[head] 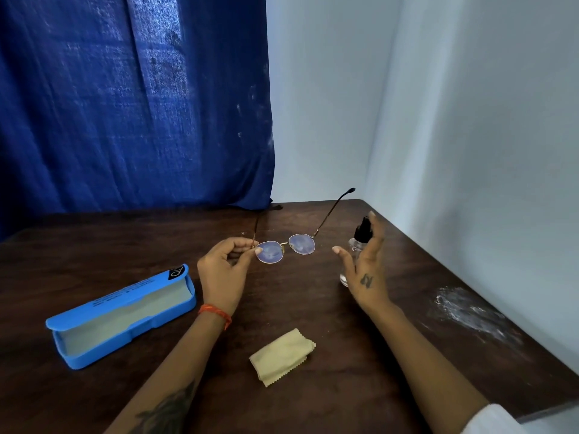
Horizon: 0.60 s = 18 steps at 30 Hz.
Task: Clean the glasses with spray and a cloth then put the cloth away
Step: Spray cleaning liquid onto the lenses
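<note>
The glasses [285, 250] are pinched by the left hand [223, 270] above the bench [94, 239]; the spray bottle [355, 245] is gripped by the right hand [365, 270] near the bench's right edge; the blue case [122, 317] lies open, the cloth [282, 355] beside it.

Not much to read here tbh. The blue glasses case [125, 314] has dark print lines on its open lid plus a small black logo patch at one end, all too blurry to make out. The right hand [365, 274] has a small dark tattoo mark, unreadable.
</note>
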{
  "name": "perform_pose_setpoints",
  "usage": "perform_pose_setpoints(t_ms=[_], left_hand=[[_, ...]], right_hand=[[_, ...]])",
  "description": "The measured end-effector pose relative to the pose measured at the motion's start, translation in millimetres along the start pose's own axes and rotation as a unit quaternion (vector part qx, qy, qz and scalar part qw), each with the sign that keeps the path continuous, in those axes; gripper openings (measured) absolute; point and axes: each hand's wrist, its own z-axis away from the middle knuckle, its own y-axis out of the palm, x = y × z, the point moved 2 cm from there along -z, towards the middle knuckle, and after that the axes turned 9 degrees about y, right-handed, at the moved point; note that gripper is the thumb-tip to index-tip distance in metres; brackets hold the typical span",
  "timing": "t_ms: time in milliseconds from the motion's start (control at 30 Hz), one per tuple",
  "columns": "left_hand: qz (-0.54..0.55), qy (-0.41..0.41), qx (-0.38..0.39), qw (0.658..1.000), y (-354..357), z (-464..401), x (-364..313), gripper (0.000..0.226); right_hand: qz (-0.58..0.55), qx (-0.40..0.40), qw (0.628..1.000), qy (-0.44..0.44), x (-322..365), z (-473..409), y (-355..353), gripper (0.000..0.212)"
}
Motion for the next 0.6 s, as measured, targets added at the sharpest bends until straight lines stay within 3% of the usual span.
perform_pose_setpoints(t_ms=[233,333,400,500,600], left_hand=[[-0.005,-0.008,0.007,1.000,-1,1,4,0.016],[-0.004,-0.012,0.002,1.000,0,1,5,0.016],[-0.006,-0.018,-0.002,1.000,0,0,6,0.015],[-0.007,-0.026,0.002,1.000,0,1,8,0.015],[-0.007,-0.029,0.006,1.000,-2,0,10,0.016]], right_hand=[[0.062,-0.006,0.998,-0.024,2,6,-3,0.086],[0.173,-0.088,0.976,-0.098,16,9,-5,0.078],[0.170,-0.097,0.965,-0.176,29,14,-4,0.069],[0.116,-0.021,0.959,-0.257,44,27,7,0.051],[0.053,0.105,0.956,-0.270,53,39,18,0.039]])
